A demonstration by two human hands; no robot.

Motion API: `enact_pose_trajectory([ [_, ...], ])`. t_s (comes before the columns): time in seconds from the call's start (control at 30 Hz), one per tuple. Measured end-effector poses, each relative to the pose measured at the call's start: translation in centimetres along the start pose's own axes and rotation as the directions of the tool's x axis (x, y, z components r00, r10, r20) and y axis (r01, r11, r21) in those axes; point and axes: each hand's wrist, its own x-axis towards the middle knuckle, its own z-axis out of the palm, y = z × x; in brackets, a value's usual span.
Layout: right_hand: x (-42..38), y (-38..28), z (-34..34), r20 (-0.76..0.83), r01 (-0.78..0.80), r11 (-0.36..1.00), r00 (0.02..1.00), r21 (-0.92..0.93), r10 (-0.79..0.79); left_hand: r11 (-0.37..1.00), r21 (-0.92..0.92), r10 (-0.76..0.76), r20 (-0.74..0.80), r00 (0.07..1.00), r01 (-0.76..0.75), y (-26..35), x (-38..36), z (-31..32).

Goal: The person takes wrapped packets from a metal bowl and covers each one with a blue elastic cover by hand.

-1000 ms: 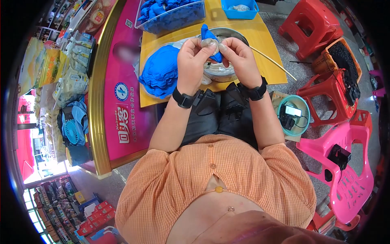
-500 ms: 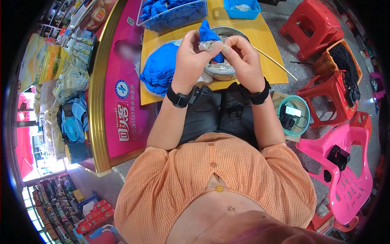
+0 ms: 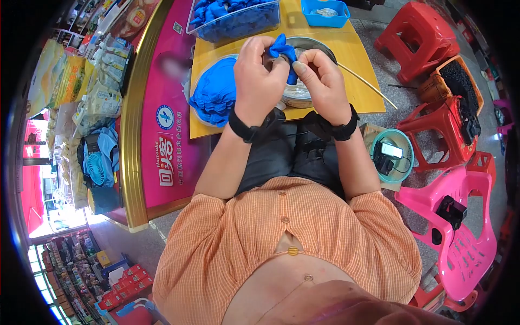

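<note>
The blue piece (image 3: 284, 50) sits pinched between both hands, held above the metal bowl (image 3: 303, 92) at the near edge of the yellow board (image 3: 336, 49). A small pale lump shows at the pinch, too small to identify.

Change noted: a second ago the blue piece stood up tall above the fingers, with a long tip showing. Now it is lower and bunched, most of it gathered under the fingertips. The hands have also drawn closer together. On this evidence the wrapping or folding of the blue piece appears well advanced, though not closed off.

The left hand (image 3: 259, 76) is curled shut around the piece, thumb and forefinger pressed on its upper part. The right hand (image 3: 319, 81) is likewise closed, fingertips nipping the lower right side of the same piece. Both wrists carry black bands.

Containers:
- Metal bowl: round, directly under the hands; contents mostly hidden, pale matter visible.
- Clear bowl (image 3: 201, 89): left of the metal bowl, heaped with blue pieces (image 3: 216, 92).
- Clear tub (image 3: 236, 23): at the far side of the board, also filled with blue pieces.
- Small blue tray (image 3: 325, 12): far right of the board, holding something pale.
- Teal basin (image 3: 392, 154): on the floor to the right, holding a dark device and cable.

A thin stick (image 3: 365, 84) lies across the board's right edge.
</note>
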Motion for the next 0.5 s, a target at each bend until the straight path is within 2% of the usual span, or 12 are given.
enact_pose_trajectory([
  [0.07,0.0,-0.2,-0.1,-0.001,-0.021,0.999,1.000,0.034,0.021,1.000,0.003,-0.008,0.003,1.000,0.008,-0.1,-0.1,-0.1],
  [0.1,0.1,-0.3,-0.2,-0.004,-0.043,0.997,0.999,0.065,0.044,0.941,-0.282,-0.177,0.067,0.982,0.189,0.6,0.0,-0.4],
  [0.13,0.1,-0.4,-0.4,-0.005,-0.044,0.997,0.999,0.063,0.045,0.769,-0.527,-0.316,0.179,0.932,0.362,1.1,0.0,-0.6],
  [0.27,0.3,-1.1,-0.8,-0.038,0.036,0.999,0.999,-0.002,-0.036,0.723,-0.525,-0.358,0.271,0.894,0.449,1.3,0.0,-1.3],
  [0.33,0.2,-1.2,-0.8,-0.033,0.060,0.998,0.998,-0.026,-0.061,0.674,-0.533,-0.356,0.371,0.858,0.511,1.0,0.0,-1.4],
  [0.5,0.2,-0.8,-0.5,-0.073,0.141,0.965,0.984,-0.221,-0.161,0.788,-0.450,-0.322,0.280,0.904,0.420,2.0,-0.5,-0.7],
])
